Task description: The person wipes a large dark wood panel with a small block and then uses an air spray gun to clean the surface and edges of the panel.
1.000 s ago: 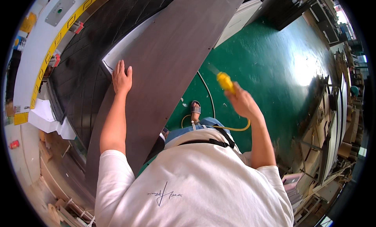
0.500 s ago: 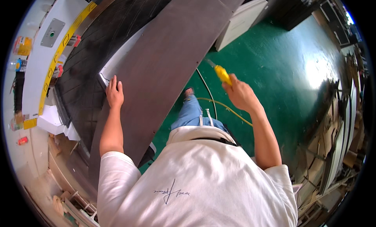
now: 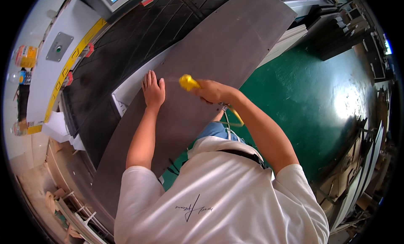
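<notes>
A long dark brown board (image 3: 210,46) with small holes lies slantwise in front of me. My left hand (image 3: 154,89) rests flat on it near the far left edge, fingers stretched out and holding nothing. Over the board, my right hand (image 3: 212,91) is closed around a yellow air blow gun (image 3: 188,82), whose thin nozzle is blurred and points left toward my left hand. A yellow hose (image 3: 237,116) hangs from a metal fitting below my right hand.
Under the board is a black ribbed machine bed (image 3: 126,50) with a white strip (image 3: 134,77). At left runs a white machine panel (image 3: 63,37) with yellow edging. Stacked boards (image 3: 290,40) stand beyond the green floor (image 3: 303,96); offcuts (image 3: 349,172) lean at right.
My right hand has swung left with the blow gun, from above the floor to above the board. My left hand has slid rightward and farther along the board's edge. My view has shifted slightly.
</notes>
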`<action>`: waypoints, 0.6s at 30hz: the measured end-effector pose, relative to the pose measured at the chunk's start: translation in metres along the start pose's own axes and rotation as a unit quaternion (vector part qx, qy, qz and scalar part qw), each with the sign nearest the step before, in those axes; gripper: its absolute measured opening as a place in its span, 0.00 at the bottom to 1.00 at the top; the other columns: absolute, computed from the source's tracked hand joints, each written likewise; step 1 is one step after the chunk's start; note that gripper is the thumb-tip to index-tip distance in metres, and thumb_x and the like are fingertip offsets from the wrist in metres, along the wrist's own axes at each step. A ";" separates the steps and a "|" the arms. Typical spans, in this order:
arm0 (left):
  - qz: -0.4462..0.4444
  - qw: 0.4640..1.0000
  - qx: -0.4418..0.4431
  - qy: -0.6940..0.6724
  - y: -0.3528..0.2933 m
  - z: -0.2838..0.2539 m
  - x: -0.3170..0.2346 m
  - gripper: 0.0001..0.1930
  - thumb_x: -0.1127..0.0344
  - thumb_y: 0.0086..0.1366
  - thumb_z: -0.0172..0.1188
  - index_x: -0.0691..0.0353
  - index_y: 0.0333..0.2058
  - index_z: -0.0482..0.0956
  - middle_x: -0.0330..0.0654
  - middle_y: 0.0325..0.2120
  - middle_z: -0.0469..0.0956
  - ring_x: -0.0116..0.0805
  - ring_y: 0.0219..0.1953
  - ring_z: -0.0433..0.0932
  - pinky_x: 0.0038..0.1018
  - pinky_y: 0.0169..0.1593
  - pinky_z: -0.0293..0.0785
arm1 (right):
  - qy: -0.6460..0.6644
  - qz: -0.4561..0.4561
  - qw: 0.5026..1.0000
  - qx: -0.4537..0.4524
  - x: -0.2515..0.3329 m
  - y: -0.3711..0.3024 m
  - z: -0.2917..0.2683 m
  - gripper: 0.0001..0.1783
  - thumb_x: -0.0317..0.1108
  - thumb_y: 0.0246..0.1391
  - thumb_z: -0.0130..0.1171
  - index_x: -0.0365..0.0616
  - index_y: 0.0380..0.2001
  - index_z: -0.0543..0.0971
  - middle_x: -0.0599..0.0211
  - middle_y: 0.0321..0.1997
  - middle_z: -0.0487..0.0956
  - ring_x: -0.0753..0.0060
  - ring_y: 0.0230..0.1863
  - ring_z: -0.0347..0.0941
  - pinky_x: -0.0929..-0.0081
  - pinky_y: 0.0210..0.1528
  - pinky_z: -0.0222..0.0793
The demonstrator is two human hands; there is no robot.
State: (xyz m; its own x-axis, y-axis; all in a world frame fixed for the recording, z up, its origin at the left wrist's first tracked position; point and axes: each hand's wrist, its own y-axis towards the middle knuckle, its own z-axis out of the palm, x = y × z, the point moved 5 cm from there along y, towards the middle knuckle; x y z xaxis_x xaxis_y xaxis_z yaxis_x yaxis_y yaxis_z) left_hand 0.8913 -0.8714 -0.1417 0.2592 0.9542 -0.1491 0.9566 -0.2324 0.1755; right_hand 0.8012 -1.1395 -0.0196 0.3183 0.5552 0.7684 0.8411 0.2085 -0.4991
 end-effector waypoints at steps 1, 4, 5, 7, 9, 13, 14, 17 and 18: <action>-0.003 1.000 0.007 0.002 0.005 0.003 -0.004 0.34 0.49 0.79 0.44 0.69 0.72 0.61 0.53 0.74 0.61 0.49 0.77 0.55 0.50 0.79 0.47 | -0.009 0.020 0.997 0.072 -0.001 0.010 -0.014 0.26 0.50 0.71 0.52 0.39 0.58 0.75 0.49 0.43 0.86 0.48 0.41 0.85 0.53 0.45 0.78; -0.002 1.000 0.001 0.008 0.026 0.009 -0.033 0.34 0.48 0.80 0.44 0.69 0.72 0.61 0.52 0.74 0.60 0.48 0.78 0.53 0.49 0.79 0.46 | -0.023 0.071 0.992 -0.105 -0.042 0.044 -0.091 0.26 0.50 0.71 0.52 0.36 0.55 0.74 0.43 0.42 0.86 0.43 0.41 0.84 0.49 0.44 0.78; 0.002 1.000 0.009 0.001 0.036 0.012 -0.044 0.34 0.48 0.80 0.44 0.69 0.73 0.60 0.52 0.75 0.59 0.48 0.78 0.53 0.49 0.79 0.46 | -0.020 0.083 0.966 -0.244 -0.060 0.049 -0.125 0.26 0.51 0.71 0.51 0.35 0.54 0.74 0.41 0.42 0.85 0.41 0.42 0.84 0.49 0.44 0.78; 0.012 1.000 0.015 -0.009 0.057 0.016 -0.067 0.35 0.47 0.79 0.44 0.69 0.73 0.60 0.52 0.75 0.58 0.47 0.78 0.53 0.49 0.79 0.46 | -0.024 0.094 0.934 -0.345 -0.069 0.041 -0.183 0.27 0.49 0.72 0.50 0.33 0.56 0.70 0.37 0.41 0.84 0.36 0.44 0.83 0.46 0.46 0.78; 0.025 0.999 0.019 -0.016 0.082 0.025 -0.092 0.35 0.47 0.79 0.44 0.68 0.73 0.59 0.52 0.76 0.57 0.47 0.78 0.52 0.49 0.79 0.45 | -0.032 0.083 0.969 -0.232 -0.075 0.033 -0.197 0.25 0.48 0.73 0.48 0.33 0.55 0.71 0.39 0.41 0.84 0.35 0.43 0.83 0.45 0.44 0.77; 0.059 0.998 0.014 -0.013 0.143 0.049 -0.147 0.35 0.46 0.79 0.43 0.67 0.74 0.58 0.51 0.76 0.56 0.47 0.79 0.51 0.48 0.80 0.44 | 0.007 0.144 0.976 0.166 -0.059 -0.024 -0.197 0.24 0.50 0.74 0.51 0.39 0.56 0.73 0.51 0.39 0.85 0.50 0.37 0.83 0.52 0.41 0.77; 0.076 0.997 0.009 -0.009 0.159 0.056 -0.165 0.35 0.46 0.79 0.44 0.67 0.74 0.59 0.51 0.76 0.56 0.47 0.79 0.51 0.48 0.80 0.44 | -0.052 0.136 0.989 0.009 -0.078 -0.023 -0.214 0.24 0.50 0.74 0.52 0.40 0.57 0.74 0.54 0.38 0.84 0.54 0.35 0.82 0.55 0.40 0.76; 0.091 0.995 -0.002 -0.034 0.203 0.076 -0.217 0.36 0.46 0.79 0.44 0.69 0.73 0.59 0.52 0.76 0.56 0.48 0.79 0.52 0.49 0.80 0.45 | -0.185 0.181 0.921 -0.292 -0.100 -0.043 -0.252 0.24 0.51 0.74 0.52 0.42 0.58 0.74 0.58 0.34 0.83 0.65 0.30 0.78 0.64 0.38 0.75; 0.093 0.995 -0.004 -0.032 0.216 0.083 -0.229 0.36 0.45 0.79 0.44 0.69 0.73 0.59 0.52 0.76 0.56 0.48 0.79 0.52 0.49 0.80 0.45 | -0.168 0.157 0.952 -0.203 -0.091 -0.055 -0.247 0.24 0.51 0.75 0.51 0.42 0.58 0.74 0.56 0.33 0.83 0.62 0.30 0.79 0.63 0.38 0.75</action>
State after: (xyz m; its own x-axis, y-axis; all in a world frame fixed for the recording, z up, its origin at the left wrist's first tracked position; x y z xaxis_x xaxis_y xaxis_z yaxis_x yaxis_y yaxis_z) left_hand 1.0494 -1.1553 -0.1510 0.4393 0.8811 -0.1750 0.8905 -0.4016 0.2138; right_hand 0.8341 -1.4001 0.0365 0.4820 0.7789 0.4013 0.8487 -0.3013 -0.4347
